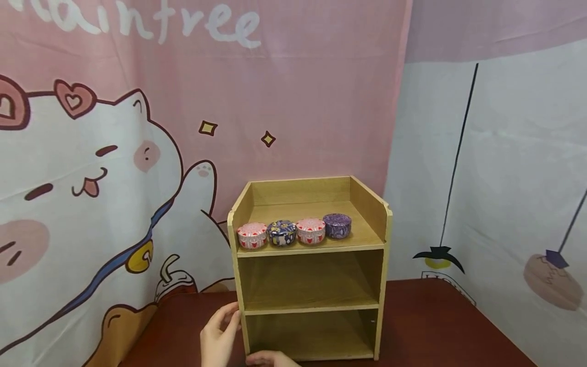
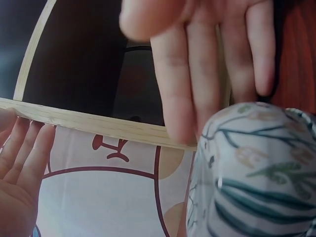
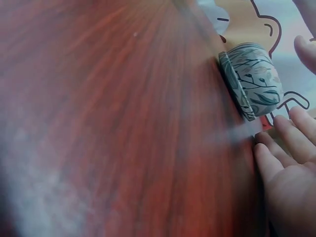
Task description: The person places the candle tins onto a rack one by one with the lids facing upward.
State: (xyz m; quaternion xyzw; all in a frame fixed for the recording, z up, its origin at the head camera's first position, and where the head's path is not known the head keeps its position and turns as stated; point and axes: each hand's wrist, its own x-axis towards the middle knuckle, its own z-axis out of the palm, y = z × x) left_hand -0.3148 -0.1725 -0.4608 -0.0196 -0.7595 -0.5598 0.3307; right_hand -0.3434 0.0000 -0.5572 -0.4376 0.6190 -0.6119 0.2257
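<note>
A wooden three-tier shelf (image 1: 311,309) stands on the table, its front towards me. My left hand (image 1: 218,336) is at its left side panel, fingertips against the edge and fingers fairly straight. Lower down, my right hand (image 1: 273,359) reaches left with extended fingers to the shelf's bottom left corner. In the right wrist view, a tall leaf-patterned tin (image 3: 259,81) stands on the table just beyond the right fingertips. It looms close in the left wrist view and is hidden in the head view.
Along the shelf's top tier sit several small round tins, among them a red-and-white one (image 1: 252,236) and a purple one (image 1: 337,226). The dark red tabletop (image 1: 426,326) extends right of the shelf. A printed cat curtain (image 1: 91,204) hangs behind.
</note>
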